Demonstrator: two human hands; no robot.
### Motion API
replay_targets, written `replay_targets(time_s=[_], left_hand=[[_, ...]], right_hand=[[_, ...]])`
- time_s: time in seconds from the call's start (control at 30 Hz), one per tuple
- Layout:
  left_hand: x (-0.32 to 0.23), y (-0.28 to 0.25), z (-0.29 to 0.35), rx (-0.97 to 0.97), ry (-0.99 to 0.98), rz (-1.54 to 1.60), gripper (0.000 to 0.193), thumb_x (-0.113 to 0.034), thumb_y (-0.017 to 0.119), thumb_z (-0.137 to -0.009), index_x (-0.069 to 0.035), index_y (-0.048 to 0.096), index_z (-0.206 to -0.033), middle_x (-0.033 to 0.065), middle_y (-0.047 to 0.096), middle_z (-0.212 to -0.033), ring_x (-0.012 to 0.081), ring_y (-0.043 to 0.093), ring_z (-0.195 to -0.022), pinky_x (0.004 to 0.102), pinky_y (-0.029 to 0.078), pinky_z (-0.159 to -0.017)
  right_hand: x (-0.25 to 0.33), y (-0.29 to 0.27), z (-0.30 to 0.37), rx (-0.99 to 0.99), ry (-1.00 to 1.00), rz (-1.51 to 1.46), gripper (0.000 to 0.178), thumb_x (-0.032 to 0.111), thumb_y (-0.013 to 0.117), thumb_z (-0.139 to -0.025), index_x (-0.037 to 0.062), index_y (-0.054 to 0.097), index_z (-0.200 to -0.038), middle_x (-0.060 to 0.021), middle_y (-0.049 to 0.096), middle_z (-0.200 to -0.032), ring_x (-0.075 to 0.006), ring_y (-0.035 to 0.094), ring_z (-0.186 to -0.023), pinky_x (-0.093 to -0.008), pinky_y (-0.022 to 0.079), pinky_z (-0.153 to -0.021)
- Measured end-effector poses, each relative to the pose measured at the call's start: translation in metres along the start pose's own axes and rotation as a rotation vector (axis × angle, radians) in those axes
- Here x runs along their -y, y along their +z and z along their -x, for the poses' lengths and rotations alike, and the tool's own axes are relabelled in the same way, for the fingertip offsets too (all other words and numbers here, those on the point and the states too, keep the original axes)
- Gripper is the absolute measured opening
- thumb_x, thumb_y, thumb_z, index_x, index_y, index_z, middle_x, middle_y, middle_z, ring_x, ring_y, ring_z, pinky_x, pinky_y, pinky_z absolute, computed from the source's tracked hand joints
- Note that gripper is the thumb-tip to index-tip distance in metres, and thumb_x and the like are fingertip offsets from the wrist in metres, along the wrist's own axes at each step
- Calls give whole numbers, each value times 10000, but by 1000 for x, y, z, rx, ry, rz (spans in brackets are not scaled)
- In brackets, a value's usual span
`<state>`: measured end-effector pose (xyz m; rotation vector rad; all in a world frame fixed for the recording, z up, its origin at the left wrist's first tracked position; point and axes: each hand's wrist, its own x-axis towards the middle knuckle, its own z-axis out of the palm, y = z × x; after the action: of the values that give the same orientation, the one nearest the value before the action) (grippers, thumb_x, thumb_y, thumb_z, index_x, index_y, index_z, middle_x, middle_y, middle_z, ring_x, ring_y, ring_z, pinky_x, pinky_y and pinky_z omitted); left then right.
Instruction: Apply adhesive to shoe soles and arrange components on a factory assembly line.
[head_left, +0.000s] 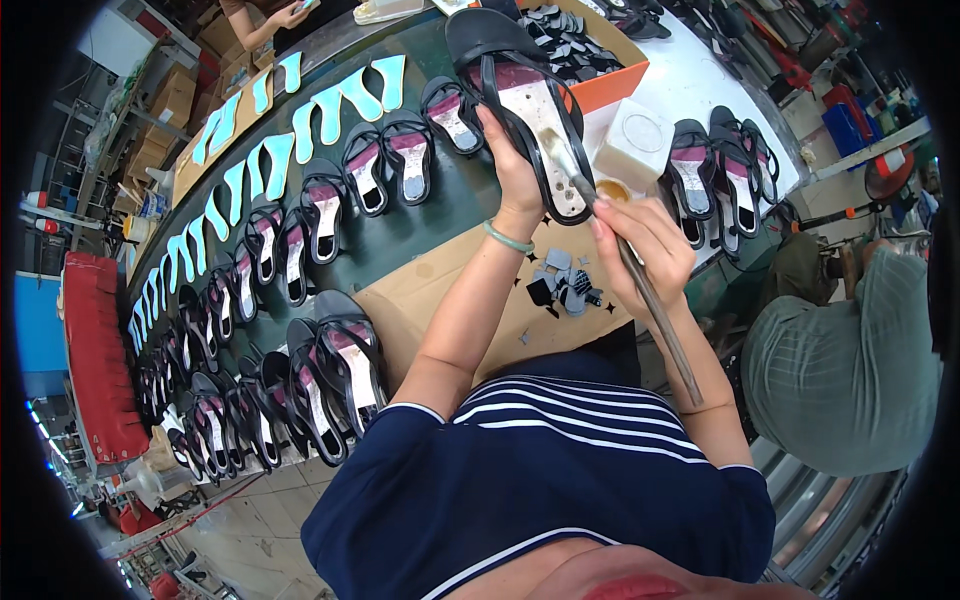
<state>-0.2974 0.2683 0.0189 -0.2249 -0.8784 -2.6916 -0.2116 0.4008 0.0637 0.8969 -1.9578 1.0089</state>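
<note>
My left hand is wrapped round the side of a black sandal, which it holds up over the table. The sandal's bare insole faces me, whitish with a purple band near the strap and several small holes at the heel. A long-handled brush is pinched in my right hand. Its bristles lie against the middle of the insole. Beside the heel stands a white block-shaped container, with a small yellowish opening partly hidden behind my right fingers. Cardboard with small grey and black scraps lies below my hands.
Rows of black sandals run along the green table to the left, beside turquoise insole pieces. An orange box of dark pieces is behind the sandal. More sandals stand at right, near a green-covered stool. Another person's arm shows far left.
</note>
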Motion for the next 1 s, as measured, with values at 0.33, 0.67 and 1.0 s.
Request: replay_targets(time_s=[0.33, 0.67, 1.0], left_hand=[[-11, -3, 2, 3, -15, 28, 632, -589, 209, -927, -74, 481, -1173, 63, 592, -1023, 168, 600, -881, 295, 506, -761], [-3, -31, -6, -10, -74, 25, 670, -641, 203, -894, -73, 462, -1137, 105, 595, -933, 232, 627, -715, 376, 551, -611], [-16, -46, -8, -78, 10, -6, 607, -590, 222, -923, -87, 477, -1147, 86, 597, -968, 206, 621, -774, 343, 539, -665]], right_hand=[[22, -52, -9, 45, 200, -102, 206, -64, 661, -707, -59, 644, -913, -181, 635, -906, -254, 611, -781, -294, 489, -680], [14, -41, -2, 77, 191, -179, 264, -93, 663, -674, -48, 647, -934, -185, 642, -952, -258, 614, -849, -326, 487, -758], [-4, -90, -5, -528, 435, -843, 344, 237, 357, -937, -15, 592, -944, -202, 505, -1056, -273, 483, -906, -418, 362, -845]])
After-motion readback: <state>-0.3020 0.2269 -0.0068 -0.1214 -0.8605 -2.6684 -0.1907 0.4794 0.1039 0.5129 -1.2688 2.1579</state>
